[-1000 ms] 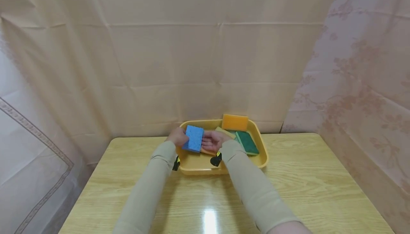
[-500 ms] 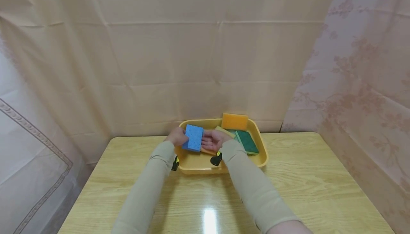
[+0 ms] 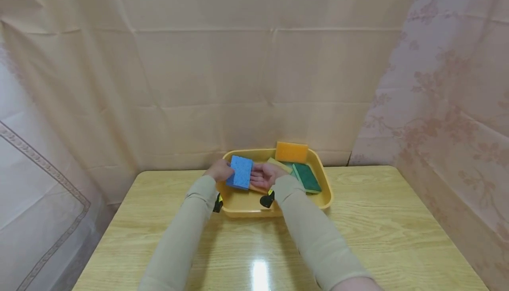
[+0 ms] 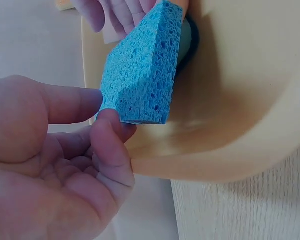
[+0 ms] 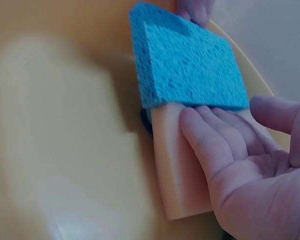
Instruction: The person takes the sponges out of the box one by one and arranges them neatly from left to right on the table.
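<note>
My left hand (image 3: 220, 170) pinches the left edge of a blue sponge (image 3: 240, 172) between thumb and fingers, over the left part of a yellow tub (image 3: 246, 214). The left wrist view shows the pores of the sponge (image 4: 145, 70) and the thumb of the left hand (image 4: 55, 165) against its end. My right hand (image 3: 267, 174) lies palm up with straight, relaxed fingers, its fingertips right at the sponge's other edge. Under those fingers, in the right wrist view, is a pale orange sponge (image 5: 172, 175), its far end hidden by the blue one.
An orange sponge (image 3: 292, 152) leans on the tub's back rim. A green scouring sponge (image 3: 307, 178) lies tilted at the right, beside a pale yellow sponge (image 3: 279, 164). The tub stands at the back of a wooden table (image 3: 381, 229), close to a beige curtain (image 3: 207, 70).
</note>
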`<action>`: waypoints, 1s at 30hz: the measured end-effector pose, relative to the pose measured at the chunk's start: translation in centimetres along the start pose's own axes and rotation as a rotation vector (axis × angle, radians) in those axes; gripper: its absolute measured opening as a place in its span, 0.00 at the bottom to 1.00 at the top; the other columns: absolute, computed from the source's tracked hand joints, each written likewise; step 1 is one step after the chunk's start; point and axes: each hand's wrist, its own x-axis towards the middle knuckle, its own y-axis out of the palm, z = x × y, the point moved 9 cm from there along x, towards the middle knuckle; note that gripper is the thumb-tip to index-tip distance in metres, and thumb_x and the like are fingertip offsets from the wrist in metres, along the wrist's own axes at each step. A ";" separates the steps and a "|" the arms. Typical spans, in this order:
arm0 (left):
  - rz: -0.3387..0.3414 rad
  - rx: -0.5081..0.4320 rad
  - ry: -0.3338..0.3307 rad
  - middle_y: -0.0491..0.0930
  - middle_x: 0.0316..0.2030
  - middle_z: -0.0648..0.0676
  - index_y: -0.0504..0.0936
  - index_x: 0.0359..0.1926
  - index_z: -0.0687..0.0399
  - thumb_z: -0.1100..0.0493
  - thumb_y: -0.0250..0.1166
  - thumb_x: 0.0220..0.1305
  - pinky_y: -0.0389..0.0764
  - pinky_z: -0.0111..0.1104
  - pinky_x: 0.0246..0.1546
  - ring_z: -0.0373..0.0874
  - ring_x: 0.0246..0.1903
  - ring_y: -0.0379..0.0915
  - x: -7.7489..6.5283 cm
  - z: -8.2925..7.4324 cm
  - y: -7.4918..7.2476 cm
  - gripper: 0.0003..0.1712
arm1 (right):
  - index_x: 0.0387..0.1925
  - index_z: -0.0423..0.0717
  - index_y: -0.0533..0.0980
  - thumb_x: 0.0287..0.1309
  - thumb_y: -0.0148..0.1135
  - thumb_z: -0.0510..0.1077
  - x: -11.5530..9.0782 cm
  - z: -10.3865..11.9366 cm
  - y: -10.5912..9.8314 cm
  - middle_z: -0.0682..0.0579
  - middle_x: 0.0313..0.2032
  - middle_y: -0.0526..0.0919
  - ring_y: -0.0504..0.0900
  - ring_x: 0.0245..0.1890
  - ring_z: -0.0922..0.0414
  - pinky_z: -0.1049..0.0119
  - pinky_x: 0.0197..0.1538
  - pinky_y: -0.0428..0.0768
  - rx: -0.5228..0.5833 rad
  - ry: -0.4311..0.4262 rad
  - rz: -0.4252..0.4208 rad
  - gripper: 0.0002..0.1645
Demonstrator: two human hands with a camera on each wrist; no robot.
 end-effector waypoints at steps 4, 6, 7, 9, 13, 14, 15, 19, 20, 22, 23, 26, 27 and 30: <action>0.002 -0.062 -0.023 0.71 0.28 0.54 0.81 0.40 0.67 0.63 0.56 0.67 0.70 0.35 0.30 0.47 0.30 0.67 0.3 0.3 0.0 0.10 | 0.65 0.35 0.73 0.76 0.52 0.42 -0.5 0.3 0.2 0.37 0.62 0.77 0.77 0.63 0.45 0.52 0.64 0.75 -0.031 -0.040 -0.021 0.22; 0.009 -0.098 -0.017 0.71 0.26 0.54 0.81 0.39 0.67 0.64 0.56 0.67 0.71 0.35 0.29 0.46 0.28 0.69 0.3 0.5 0.1 0.09 | 0.64 0.35 0.74 0.76 0.53 0.42 -0.8 0.3 0.2 0.37 0.61 0.78 0.78 0.61 0.45 0.52 0.64 0.75 -0.038 -0.060 -0.023 0.22; 0.014 -0.117 -0.015 0.72 0.25 0.53 0.81 0.40 0.67 0.64 0.57 0.67 0.72 0.35 0.30 0.46 0.28 0.69 0.4 0.5 0.2 0.10 | 0.64 0.36 0.74 0.75 0.54 0.42 -0.9 0.3 0.1 0.38 0.61 0.79 0.78 0.61 0.45 0.52 0.64 0.75 -0.032 -0.065 -0.022 0.22; 0.033 -0.152 -0.002 0.74 0.26 0.55 0.81 0.43 0.69 0.64 0.56 0.69 0.76 0.36 0.31 0.46 0.28 0.71 0.3 0.7 0.5 0.11 | 0.65 0.36 0.74 0.76 0.53 0.42 -1.1 0.2 0.0 0.38 0.61 0.78 0.77 0.62 0.45 0.52 0.64 0.75 -0.030 -0.078 -0.014 0.22; 0.028 -0.231 0.031 0.80 0.39 0.61 0.77 0.57 0.74 0.64 0.57 0.70 0.82 0.37 0.38 0.47 0.35 0.76 -0.1 0.7 0.6 0.20 | 0.67 0.34 0.71 0.76 0.52 0.41 -1.7 0.2 -0.3 0.37 0.64 0.75 0.75 0.65 0.44 0.52 0.65 0.74 -0.012 -0.101 0.011 0.23; 0.025 -0.264 0.034 0.81 0.41 0.63 0.76 0.59 0.74 0.65 0.56 0.71 0.83 0.38 0.38 0.48 0.35 0.77 -0.2 0.7 0.6 0.21 | 0.67 0.34 0.70 0.76 0.52 0.41 -1.8 0.3 -0.4 0.37 0.65 0.74 0.74 0.65 0.43 0.52 0.65 0.74 -0.014 -0.110 0.018 0.24; 0.014 -0.299 0.035 0.80 0.44 0.64 0.75 0.61 0.75 0.65 0.57 0.71 0.83 0.37 0.38 0.48 0.35 0.77 -0.3 0.7 0.5 0.22 | 0.68 0.33 0.70 0.77 0.52 0.41 -2.0 0.4 -0.4 0.36 0.65 0.74 0.74 0.65 0.42 0.52 0.65 0.74 -0.015 -0.116 0.025 0.24; -0.049 -0.422 0.034 0.80 0.48 0.66 0.73 0.63 0.73 0.66 0.57 0.71 0.83 0.35 0.35 0.47 0.34 0.77 -1.0 0.8 -0.1 0.23 | 0.69 0.34 0.68 0.77 0.51 0.41 -2.7 1.0 0.1 0.36 0.67 0.72 0.72 0.66 0.41 0.51 0.64 0.74 -0.051 -0.133 0.055 0.26; -0.062 -0.444 0.033 0.79 0.48 0.66 0.73 0.63 0.73 0.66 0.57 0.71 0.83 0.35 0.35 0.47 0.34 0.76 -1.2 0.8 -0.3 0.22 | 0.69 0.34 0.68 0.77 0.50 0.42 -2.9 1.2 0.3 0.36 0.67 0.72 0.72 0.66 0.41 0.51 0.64 0.75 -0.075 -0.142 0.060 0.26; -0.083 -0.472 0.036 0.79 0.48 0.65 0.74 0.62 0.72 0.65 0.57 0.71 0.84 0.37 0.36 0.47 0.34 0.75 -1.6 0.8 -0.7 0.22 | 0.69 0.34 0.68 0.77 0.50 0.42 -3.3 1.5 0.7 0.36 0.66 0.72 0.73 0.66 0.41 0.51 0.63 0.75 -0.121 -0.157 0.065 0.25; -0.089 -0.484 0.037 0.78 0.48 0.65 0.74 0.62 0.71 0.65 0.58 0.72 0.84 0.39 0.38 0.47 0.36 0.75 -1.9 0.8 -0.9 0.21 | 0.69 0.34 0.68 0.77 0.50 0.42 -3.5 1.7 0.9 0.36 0.66 0.73 0.74 0.65 0.41 0.51 0.63 0.76 -0.144 -0.165 0.064 0.25; -0.098 -0.508 0.044 0.77 0.51 0.66 0.74 0.63 0.70 0.64 0.59 0.73 0.84 0.43 0.44 0.50 0.40 0.75 -2.6 0.8 -1.5 0.21 | 0.67 0.34 0.71 0.77 0.51 0.42 -4.0 2.1 1.4 0.36 0.64 0.75 0.76 0.63 0.42 0.51 0.60 0.78 -0.192 -0.188 0.062 0.24; -0.099 -0.508 0.049 0.77 0.52 0.65 0.74 0.63 0.69 0.63 0.59 0.73 0.84 0.43 0.46 0.50 0.43 0.76 -2.8 0.7 -1.7 0.22 | 0.66 0.34 0.71 0.76 0.52 0.41 -4.2 2.2 1.6 0.36 0.63 0.76 0.77 0.62 0.42 0.51 0.60 0.79 -0.204 -0.191 0.065 0.23; -0.088 -0.507 0.069 0.75 0.55 0.67 0.73 0.64 0.69 0.63 0.60 0.73 0.83 0.45 0.49 0.53 0.48 0.76 -3.2 0.4 -2.3 0.23 | 0.66 0.35 0.72 0.75 0.53 0.40 -4.9 2.7 2.1 0.37 0.61 0.79 0.80 0.59 0.43 0.51 0.57 0.80 -0.221 -0.205 0.072 0.23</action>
